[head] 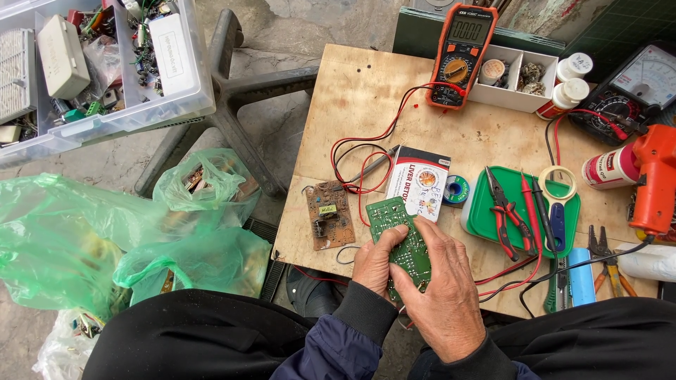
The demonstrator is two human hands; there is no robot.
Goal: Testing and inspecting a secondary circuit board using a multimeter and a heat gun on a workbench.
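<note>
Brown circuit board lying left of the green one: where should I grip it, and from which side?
Probably by its long bare edges, coming from above. The brown circuit board lies flat on the table, components up; its left edge sits near the table's edge with nothing beside it, while red and black leads crowd the right.

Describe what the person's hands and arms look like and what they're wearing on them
Both hands are bare: no gloves, rings or watch show. The left hand comes out of a dark grey ribbed knit cuff with a navy blue jacket sleeve over it. The right hand ends in a dark cuff at the picture's lower edge, a little navy beside it.
</note>
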